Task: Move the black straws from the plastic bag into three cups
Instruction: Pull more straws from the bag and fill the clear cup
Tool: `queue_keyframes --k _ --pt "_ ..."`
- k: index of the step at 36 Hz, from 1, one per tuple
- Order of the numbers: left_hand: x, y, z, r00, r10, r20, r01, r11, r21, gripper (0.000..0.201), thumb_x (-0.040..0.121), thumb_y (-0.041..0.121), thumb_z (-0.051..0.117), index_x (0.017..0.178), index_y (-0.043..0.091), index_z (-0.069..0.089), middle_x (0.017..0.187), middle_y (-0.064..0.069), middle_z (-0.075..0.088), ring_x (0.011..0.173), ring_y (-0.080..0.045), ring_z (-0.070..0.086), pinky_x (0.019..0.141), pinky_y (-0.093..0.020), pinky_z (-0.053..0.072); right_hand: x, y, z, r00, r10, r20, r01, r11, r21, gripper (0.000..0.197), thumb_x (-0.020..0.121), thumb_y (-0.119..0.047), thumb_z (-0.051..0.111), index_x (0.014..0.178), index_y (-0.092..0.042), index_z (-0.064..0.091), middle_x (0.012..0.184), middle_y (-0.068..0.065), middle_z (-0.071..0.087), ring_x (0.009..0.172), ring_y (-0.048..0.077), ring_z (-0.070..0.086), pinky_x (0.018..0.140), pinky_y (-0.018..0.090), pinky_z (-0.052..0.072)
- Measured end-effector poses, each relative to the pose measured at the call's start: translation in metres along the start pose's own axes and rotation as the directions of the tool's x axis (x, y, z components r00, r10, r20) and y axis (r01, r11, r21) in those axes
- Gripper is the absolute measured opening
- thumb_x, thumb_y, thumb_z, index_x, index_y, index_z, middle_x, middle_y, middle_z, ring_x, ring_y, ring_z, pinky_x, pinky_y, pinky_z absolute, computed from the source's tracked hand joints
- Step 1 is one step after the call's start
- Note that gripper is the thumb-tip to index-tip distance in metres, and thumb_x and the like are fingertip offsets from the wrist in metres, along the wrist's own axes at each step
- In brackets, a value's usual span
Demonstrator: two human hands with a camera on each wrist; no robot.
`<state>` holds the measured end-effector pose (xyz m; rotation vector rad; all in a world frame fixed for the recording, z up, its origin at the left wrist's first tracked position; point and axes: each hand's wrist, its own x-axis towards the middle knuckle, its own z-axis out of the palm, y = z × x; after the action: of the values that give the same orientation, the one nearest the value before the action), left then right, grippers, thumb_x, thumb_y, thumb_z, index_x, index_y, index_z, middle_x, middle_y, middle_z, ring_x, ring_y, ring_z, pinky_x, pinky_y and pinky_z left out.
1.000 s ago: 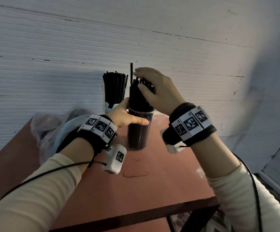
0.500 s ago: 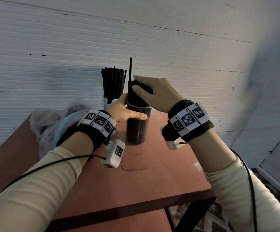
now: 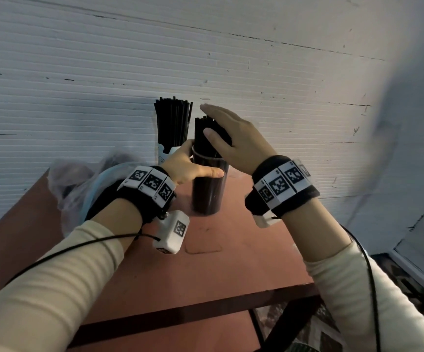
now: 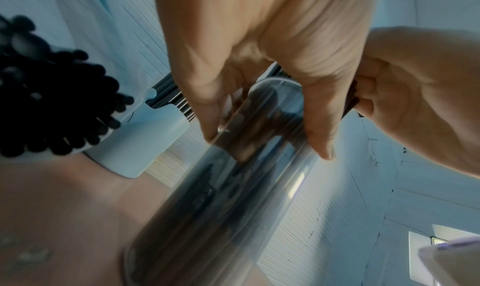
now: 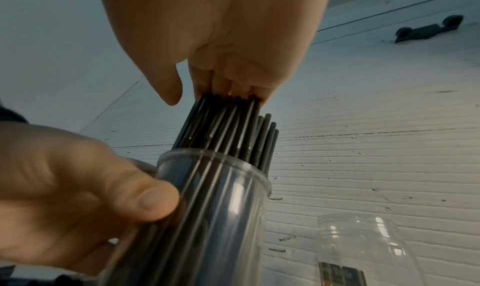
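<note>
Black straws upright in clear cup, left hand gripping, right hand seemingly flat atop.

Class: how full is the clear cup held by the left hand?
Full: black straws pack the clear cup wall to wall, ends above its rim, the right hand flat on top.

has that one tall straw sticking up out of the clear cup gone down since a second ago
Yes. It no longer pokes above the other straws in the clear cup; the right hand lies flat on their tops.
</note>
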<state>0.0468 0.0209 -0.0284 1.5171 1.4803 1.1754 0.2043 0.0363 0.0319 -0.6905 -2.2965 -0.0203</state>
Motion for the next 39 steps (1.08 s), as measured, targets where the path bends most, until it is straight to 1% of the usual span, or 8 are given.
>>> queue_keyframes --k 8,13,18,21,25,30,35,39 --pt "-0.003 0.006 0.005 1.0 0.003 -0.004 -0.003 1.0 0.021 0.073 0.074 0.016 0.083 0.133 0.022 0.04 0.102 0.021 0.05 0.098 0.004 0.052 0.069 -0.006 0.036 0.001 -0.003 0.0 0.999 -0.004 0.05 0.007 0.998 -0.067 0.045 0.098 -0.034 0.042 0.137 -0.014 0.05 0.135 0.003 0.056 0.125 0.018 0.051 0.109 0.039 0.036" --pt "-0.016 -0.002 -0.009 0.998 -0.053 0.014 0.053 0.998 0.024 0.108 0.072 0.017 0.084 0.154 0.017 0.014 0.157 0.004 0.026 0.146 -0.013 0.022 0.112 -0.025 0.025 0.0 -0.01 -0.001 0.999 0.0 -0.051 0.0 1.0 -0.007 0.044 0.098 -0.029 0.05 0.138 -0.013 0.048 0.144 0.002 0.047 0.136 0.019 0.039 0.11 0.024 0.025" --pt "-0.044 -0.009 -0.045 0.988 0.028 -0.15 -0.012 0.994 0.107 0.074 0.059 0.03 0.078 0.128 0.034 0.05 0.128 0.005 0.058 0.118 -0.011 0.056 0.103 -0.032 0.046 -0.003 -0.03 0.009 0.967 -0.012 -0.255 0.038 0.994 0.098 0.03 0.091 -0.018 0.055 0.119 -0.01 0.061 0.119 0.002 0.059 0.112 0.019 0.053 0.097 0.021 0.035" --pt "-0.064 -0.007 -0.074 0.972 0.113 -0.204 -0.076 0.981 0.179 0.04 0.068 0.024 0.071 0.106 0.033 0.061 0.11 0.01 0.065 0.101 -0.004 0.063 0.092 -0.02 0.048 -0.004 -0.047 0.021 0.958 0.021 -0.286 0.045 0.974 0.223 0.015 0.087 -0.01 0.056 0.1 -0.008 0.063 0.098 0.0 0.059 0.085 0.009 0.053 0.081 0.015 0.041" --pt "-0.092 -0.011 -0.114 0.934 0.172 -0.314 -0.078 0.954 0.289 0.023 0.065 0.03 0.066 0.084 0.041 0.064 0.098 0.011 0.069 0.089 -0.01 0.065 0.081 -0.027 0.05 -0.002 -0.069 0.048 0.989 0.059 -0.136 -0.01 0.94 0.34 0.009 0.085 -0.006 0.058 0.089 -0.007 0.065 0.089 0.002 0.064 0.075 0.003 0.054 0.069 0.009 0.042" --pt "-0.112 -0.029 -0.148 0.957 0.141 -0.253 0.004 0.868 0.497 0.036 0.055 0.057 0.065 0.089 0.048 0.063 0.108 0.009 0.065 0.105 -0.013 0.06 0.092 -0.04 0.049 0.006 -0.092 0.087 0.952 0.08 0.296 -0.156 0.958 0.242 0.02 0.091 -0.019 0.058 0.105 -0.008 0.068 0.102 0.006 0.069 0.093 0.018 0.062 0.083 0.024 0.046" --pt "-0.116 -0.044 -0.155 0.996 0.071 -0.055 -0.04 0.9 0.434 0.036 0.081 0.01 0.076 0.099 0.038 0.063 0.124 0.007 0.06 0.121 -0.01 0.052 0.093 -0.017 0.042 0.014 -0.113 0.119 0.799 0.05 0.6 -0.078 0.997 0.02 0.031 0.099 -0.029 0.046 0.115 -0.011 0.065 0.114 0.007 0.066 0.101 0.021 0.058 0.078 0.023 0.036" --pt "-0.109 -0.053 -0.153 0.994 0.082 -0.076 -0.037 0.884 0.465 0.047 0.078 -0.002 0.072 0.097 0.041 0.064 0.123 0.0 0.065 0.116 -0.015 0.059 0.102 -0.036 0.047 0.018 -0.126 0.134 0.729 0.069 0.681 -0.035 0.997 -0.064 0.035 0.099 -0.028 0.045 0.128 -0.012 0.058 0.127 0.009 0.06 0.116 0.027 0.054 0.094 0.031 0.04"
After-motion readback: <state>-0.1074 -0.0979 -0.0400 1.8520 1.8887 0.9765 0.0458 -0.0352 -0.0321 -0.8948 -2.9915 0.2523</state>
